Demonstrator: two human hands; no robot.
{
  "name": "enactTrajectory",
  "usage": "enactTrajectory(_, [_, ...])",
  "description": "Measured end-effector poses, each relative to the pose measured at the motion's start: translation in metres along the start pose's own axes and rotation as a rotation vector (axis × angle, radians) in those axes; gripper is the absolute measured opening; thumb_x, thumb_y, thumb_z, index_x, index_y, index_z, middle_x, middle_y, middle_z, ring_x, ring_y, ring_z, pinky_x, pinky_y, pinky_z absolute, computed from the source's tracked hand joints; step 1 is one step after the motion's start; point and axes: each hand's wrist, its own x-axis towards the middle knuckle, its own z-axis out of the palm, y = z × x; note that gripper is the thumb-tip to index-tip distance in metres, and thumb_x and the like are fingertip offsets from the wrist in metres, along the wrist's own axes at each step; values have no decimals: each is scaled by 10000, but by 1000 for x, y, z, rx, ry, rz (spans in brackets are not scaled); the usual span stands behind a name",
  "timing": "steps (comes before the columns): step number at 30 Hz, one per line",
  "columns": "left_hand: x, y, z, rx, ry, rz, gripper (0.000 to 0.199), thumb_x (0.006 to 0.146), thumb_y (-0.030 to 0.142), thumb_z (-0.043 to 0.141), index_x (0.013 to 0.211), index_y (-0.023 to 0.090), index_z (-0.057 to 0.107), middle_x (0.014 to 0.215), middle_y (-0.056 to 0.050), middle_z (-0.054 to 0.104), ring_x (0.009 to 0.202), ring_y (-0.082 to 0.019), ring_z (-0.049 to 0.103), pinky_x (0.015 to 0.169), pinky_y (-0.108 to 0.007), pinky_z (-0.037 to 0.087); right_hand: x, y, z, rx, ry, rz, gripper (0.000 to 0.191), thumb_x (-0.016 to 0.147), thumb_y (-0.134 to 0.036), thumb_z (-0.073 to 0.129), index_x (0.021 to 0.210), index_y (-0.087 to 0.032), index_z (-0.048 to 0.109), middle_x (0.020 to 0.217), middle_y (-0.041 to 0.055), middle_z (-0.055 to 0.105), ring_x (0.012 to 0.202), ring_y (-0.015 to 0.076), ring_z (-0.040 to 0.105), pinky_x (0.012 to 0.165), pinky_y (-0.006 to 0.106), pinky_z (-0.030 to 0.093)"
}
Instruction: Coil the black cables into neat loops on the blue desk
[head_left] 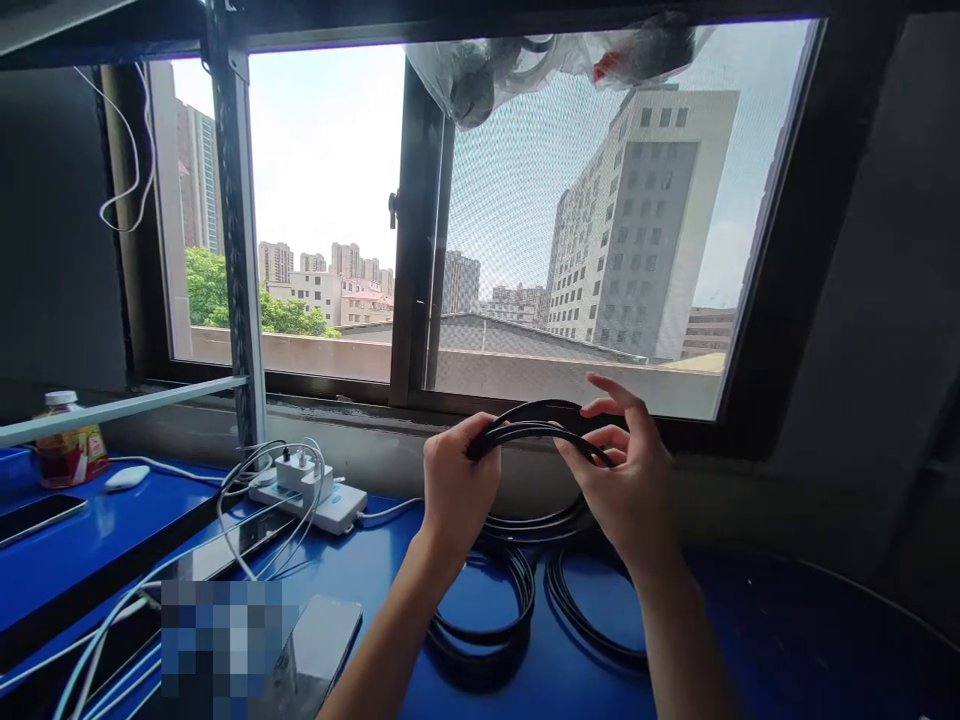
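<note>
A coil of black cable (pixel 551 408) is held up between both hands, above the blue table. My left hand (pixel 459 480) is closed around the coil's left side. On the right side, my right hand (pixel 626 465) touches the cable with its thumb and lower fingers, while its index finger is raised away. The lower loop of the coil hangs behind my forearms. Below it, two more black cable coils lie on the table, a left one (pixel 529 600) and a right one (pixel 574 612) partly covered by my right forearm.
A white power strip (pixel 341 508) with plugs and tangled white cables stands left of the hands. Nearer lies a phone (pixel 324 635). Farther left are a bottle (pixel 71 450), a white mouse (pixel 127 478) and another phone (pixel 37 518). A metal shelf post (pixel 238 250) rises before the window.
</note>
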Motion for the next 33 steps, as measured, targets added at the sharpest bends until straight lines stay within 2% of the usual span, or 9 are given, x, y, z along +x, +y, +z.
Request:
enactTrajectory(4, [-4, 7, -6, 136, 11, 63, 222, 636, 122, 535, 629, 226, 731, 456, 46, 504, 463, -97, 401, 526, -209, 290, -2, 4, 7, -100, -31, -4, 267, 731, -400, 592, 900, -235, 718, 874, 59, 595, 609, 140, 555, 483, 262, 468])
enactTrajectory(8, [-7, 20, -10, 7, 70, 50, 239, 615, 101, 527, 592, 219, 733, 446, 47, 526, 454, -95, 430, 497, -203, 300, -2, 4, 12, -122, -20, -5, 273, 721, -439, 556, 734, -213, 708, 827, 86, 633, 733, 208, 600, 630, 333, 499])
enactTrajectory(10, [-5, 23, -12, -100, 117, 14, 220, 604, 107, 528, 546, 210, 713, 444, 45, 532, 460, -99, 441, 477, -203, 306, -2, 1, 12, -68, -50, 37, 260, 705, -430, 551, 635, -211, 671, 751, 74, 643, 698, 205, 601, 663, 339, 492])
enactTrajectory(13, [-2, 22, -12, -230, 161, -50, 182, 603, 140, 552, 498, 216, 680, 380, 48, 449, 460, -112, 440, 463, -212, 318, -2, -6, 10, 59, -150, 180, 341, 711, -467, 547, 481, -218, 582, 597, 50, 619, 560, 173, 567, 563, 295, 459])
enactTrajectory(17, [1, 16, -10, -362, 136, -142, 154, 615, 190, 577, 494, 219, 667, 319, 65, 322, 413, -98, 382, 415, -202, 274, -2, -14, 7, 173, -213, 289, 480, 700, -536, 567, 354, -225, 450, 401, 20, 494, 415, 132, 471, 467, 262, 404])
enactTrajectory(23, [1, 18, -5, -551, 46, -369, 96, 560, 208, 591, 500, 183, 663, 303, 88, 325, 316, -33, 204, 334, -181, 140, 1, -10, 4, 7, -139, 346, 416, 647, -587, 544, 467, -212, 558, 492, 43, 579, 487, 172, 543, 513, 285, 427])
enactTrajectory(27, [3, 18, -3, -643, 124, -483, 68, 533, 172, 584, 487, 175, 634, 281, 111, 258, 294, -17, 161, 327, -169, 95, 1, -8, 2, -213, -96, 323, 355, 610, -554, 490, 611, -220, 610, 613, 61, 643, 607, 222, 602, 588, 322, 441])
enactTrajectory(30, [4, 15, -3, -669, 184, -485, 69, 533, 161, 580, 479, 173, 620, 279, 108, 274, 285, -12, 169, 327, -166, 82, 1, -9, 2, -312, -116, 344, 379, 574, -508, 452, 724, -226, 656, 707, 78, 683, 708, 264, 637, 673, 365, 459])
enactTrajectory(33, [5, 13, -5, -684, 233, -465, 66, 531, 165, 583, 476, 173, 618, 270, 104, 282, 278, -14, 177, 322, -166, 79, 0, -11, 3, -316, -125, 318, 409, 585, -516, 447, 761, -220, 668, 680, 82, 682, 681, 264, 648, 657, 364, 471])
